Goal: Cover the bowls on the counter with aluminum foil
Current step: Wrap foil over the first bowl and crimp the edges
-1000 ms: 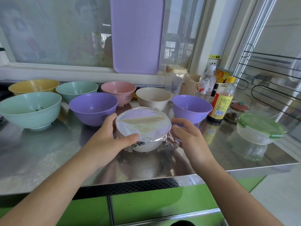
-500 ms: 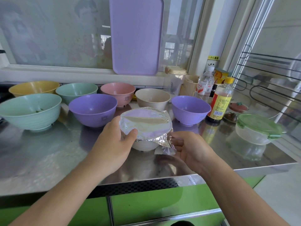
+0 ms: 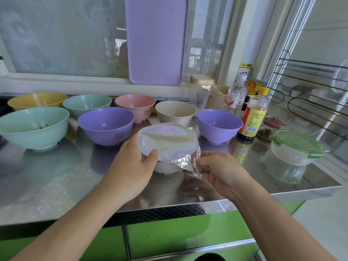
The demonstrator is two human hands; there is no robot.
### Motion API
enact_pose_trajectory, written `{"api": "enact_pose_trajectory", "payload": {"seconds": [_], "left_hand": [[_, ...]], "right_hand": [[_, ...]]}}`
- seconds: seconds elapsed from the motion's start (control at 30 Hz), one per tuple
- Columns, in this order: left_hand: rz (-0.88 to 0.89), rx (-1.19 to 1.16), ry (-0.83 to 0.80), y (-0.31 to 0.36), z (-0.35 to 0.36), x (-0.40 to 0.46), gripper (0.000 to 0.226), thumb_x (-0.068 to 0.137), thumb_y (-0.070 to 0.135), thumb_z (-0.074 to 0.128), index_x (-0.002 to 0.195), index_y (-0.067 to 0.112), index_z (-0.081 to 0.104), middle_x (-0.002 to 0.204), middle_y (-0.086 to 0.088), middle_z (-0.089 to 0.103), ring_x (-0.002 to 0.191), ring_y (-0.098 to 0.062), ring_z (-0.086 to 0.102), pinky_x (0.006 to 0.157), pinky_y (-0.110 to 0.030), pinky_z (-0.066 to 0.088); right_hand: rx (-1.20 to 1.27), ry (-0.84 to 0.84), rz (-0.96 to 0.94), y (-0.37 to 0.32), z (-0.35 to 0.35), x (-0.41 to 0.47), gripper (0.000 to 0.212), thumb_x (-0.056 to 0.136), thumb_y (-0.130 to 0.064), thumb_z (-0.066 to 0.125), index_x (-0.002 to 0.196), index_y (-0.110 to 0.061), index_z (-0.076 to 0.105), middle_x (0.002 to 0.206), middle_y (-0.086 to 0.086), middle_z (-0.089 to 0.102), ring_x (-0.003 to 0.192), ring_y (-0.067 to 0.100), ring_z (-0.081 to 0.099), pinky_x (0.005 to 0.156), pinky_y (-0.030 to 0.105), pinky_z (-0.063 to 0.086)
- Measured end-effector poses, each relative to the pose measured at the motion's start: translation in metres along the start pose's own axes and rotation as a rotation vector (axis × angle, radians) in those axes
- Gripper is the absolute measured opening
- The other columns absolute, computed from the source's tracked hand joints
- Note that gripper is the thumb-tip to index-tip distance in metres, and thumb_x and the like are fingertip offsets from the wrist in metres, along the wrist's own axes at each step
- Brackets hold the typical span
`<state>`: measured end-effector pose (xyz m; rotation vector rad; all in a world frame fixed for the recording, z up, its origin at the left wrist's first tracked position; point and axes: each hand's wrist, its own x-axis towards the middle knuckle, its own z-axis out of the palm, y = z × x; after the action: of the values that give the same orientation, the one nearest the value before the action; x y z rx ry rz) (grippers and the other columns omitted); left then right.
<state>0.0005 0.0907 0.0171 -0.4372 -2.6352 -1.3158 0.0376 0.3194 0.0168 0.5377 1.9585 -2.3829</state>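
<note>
Foil (image 3: 167, 141) is stretched flat over a white bowl (image 3: 165, 167) standing near the front middle of the steel counter (image 3: 47, 178). The covered bowl is gripped at its 8 o'clock side by the left hand (image 3: 131, 166), whose thumb is laid on the foil at the rim. A loose foil corner hanging at the bowl's 4 o'clock side is pinched by the fingertips of the right hand (image 3: 220, 169). Uncovered bowls are ranged behind: a purple bowl (image 3: 105, 125) at 10 o'clock of the covered one, a second purple bowl (image 3: 219, 125) at 2 o'clock, a beige bowl (image 3: 175, 113) at 12 o'clock, and a pink bowl (image 3: 135, 106) at 11 o'clock. Further out at 9 to 10 o'clock a large green bowl (image 3: 33, 127), a smaller green bowl (image 3: 87, 105) and a yellow bowl (image 3: 36, 100) are seen. A sauce bottle (image 3: 253, 115) and a water bottle (image 3: 236, 96) are stood beyond the right-hand purple bowl, and a green-lidded container (image 3: 296, 146) is placed at 3 o'clock. A purple tray (image 3: 156, 40) is propped upright against the window at 12 o'clock.
</note>
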Motion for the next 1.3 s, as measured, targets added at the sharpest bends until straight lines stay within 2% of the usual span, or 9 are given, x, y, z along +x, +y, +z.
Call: {"api": "enact_pose_trajectory", "payload": {"seconds": [0.3,0.43,0.57,0.73,0.83,0.9,1.0,1.17,1.3], "left_hand": [[0.015,0.010,0.003,-0.003,0.002,0.002,0.034,0.099,0.045,0.051,0.131,0.035,0.053,0.127,0.010,0.062,0.120,-0.011,0.056,0.104,-0.042,0.049],[0.011,0.017,0.007,-0.004,0.002,0.003,0.031,0.100,0.044,0.052,0.129,0.035,0.054,0.126,0.009,0.062,0.116,-0.010,0.057,0.101,-0.040,0.049],[0.010,0.014,0.005,-0.004,0.003,0.003,0.034,0.099,0.046,0.051,0.131,0.035,0.053,0.128,0.009,0.061,0.118,-0.011,0.057,0.104,-0.043,0.048],[0.010,0.015,0.004,-0.004,0.004,0.002,0.031,0.100,0.048,0.049,0.128,0.036,0.053,0.122,0.009,0.062,0.105,-0.007,0.061,0.096,-0.042,0.051],[0.013,0.031,0.005,-0.005,0.004,0.002,0.030,0.100,0.049,0.048,0.127,0.036,0.053,0.120,0.008,0.062,0.099,-0.006,0.061,0.093,-0.041,0.052],[0.013,0.038,0.004,-0.005,0.003,0.002,0.031,0.100,0.049,0.048,0.128,0.036,0.052,0.123,0.010,0.061,0.103,-0.004,0.060,0.095,-0.041,0.051],[0.007,0.053,0.010,-0.005,0.002,0.002,0.028,0.100,0.047,0.049,0.125,0.035,0.053,0.121,0.009,0.059,0.102,-0.002,0.057,0.089,-0.035,0.046],[0.028,0.072,-0.004,-0.004,0.002,0.001,0.022,0.102,0.044,0.050,0.122,0.036,0.052,0.115,0.010,0.058,0.094,0.006,0.054,0.076,-0.024,0.039],[0.033,0.094,-0.014,-0.003,0.000,0.004,0.026,0.101,0.045,0.049,0.125,0.035,0.054,0.121,0.010,0.061,0.103,-0.004,0.059,0.087,-0.034,0.046]], "right_hand": [[-0.092,0.015,-0.013,0.004,0.003,-0.008,0.023,0.094,0.020,0.055,0.115,0.011,0.060,0.090,0.020,0.076,0.072,0.028,0.075,0.059,0.028,0.061],[-0.015,-0.044,0.079,0.003,0.010,-0.008,0.032,0.094,0.026,0.042,0.104,0.007,0.066,0.083,0.011,0.076,0.067,0.014,0.075,0.057,0.026,0.061],[-0.027,0.016,0.015,0.005,0.017,-0.010,0.028,0.091,0.024,0.046,0.098,0.007,0.066,0.081,0.015,0.075,0.079,0.027,0.073,0.062,0.033,0.065],[-0.630,0.335,-0.308,0.021,0.012,-0.008,0.018,0.081,-0.004,0.063,0.091,-0.015,0.053,0.074,0.004,0.072,0.065,0.028,0.070,0.058,0.037,0.057],[-0.592,0.241,-0.389,0.020,0.013,-0.012,0.012,0.080,0.005,0.061,0.079,-0.008,0.060,0.071,0.000,0.070,0.061,0.014,0.068,0.056,0.022,0.052],[-0.412,0.081,-0.359,0.016,0.011,-0.015,0.003,0.079,0.000,0.065,0.081,0.000,0.063,0.072,0.006,0.069,0.067,0.017,0.067,0.066,0.027,0.055],[-0.221,-0.054,-0.288,0.011,0.007,-0.017,0.031,0.084,-0.024,0.079,0.085,0.004,0.066,0.076,0.013,0.069,0.073,0.026,0.065,0.079,0.047,0.057],[-0.534,0.103,-0.387,0.019,0.009,-0.009,0.045,0.074,-0.042,0.094,0.078,-0.008,0.065,0.075,0.011,0.075,0.063,0.017,0.063,0.070,0.042,0.056],[-0.612,0.196,-0.410,0.018,0.012,-0.011,0.042,0.071,-0.041,0.096,0.073,-0.012,0.065,0.069,0.002,0.075,0.061,0.015,0.064,0.065,0.037,0.053]]}}
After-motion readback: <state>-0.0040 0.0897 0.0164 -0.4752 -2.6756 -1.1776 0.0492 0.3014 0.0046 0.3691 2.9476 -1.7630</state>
